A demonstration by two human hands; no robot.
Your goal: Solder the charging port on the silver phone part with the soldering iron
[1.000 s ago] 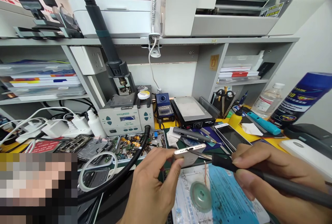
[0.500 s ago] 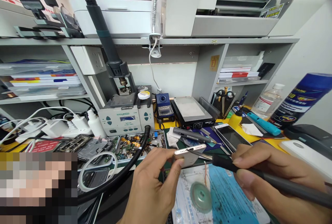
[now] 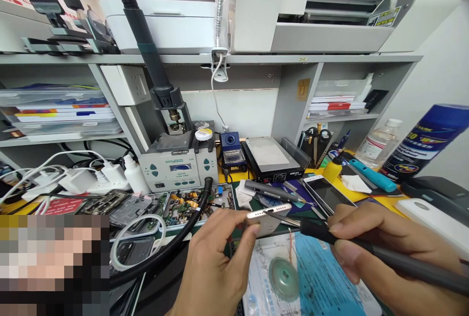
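Note:
Pinched between the thumb and fingers of my left hand point(image 3: 216, 262) is a pale smartphone point(image 3: 269, 225), tilted so its bottom edge with the port and speaker holes faces up toward me. My right hand point(image 3: 388, 252) grips a soldering iron point(image 3: 318, 230) by its black sleeve, like a pen. The iron's thin bent tip reaches the port in the middle of the phone's edge; whether it goes inside I cannot tell. Below the phone lies a round translucent green disc point(image 3: 284, 278) on a blue and white printed sheet point(image 3: 326, 277).
Behind the phone are a grey pen-shaped tool point(image 3: 273, 191), another phone point(image 3: 328, 194) and a hot plate point(image 3: 273, 155). A black hose point(image 3: 183, 238) curves at left past a tray of small parts point(image 3: 194, 203). Bottles and a blue spray can point(image 3: 421, 142) stand at right.
My hands, the phone and the iron hold nearly the same pose. The small lit number on the blue station at the back has changed.

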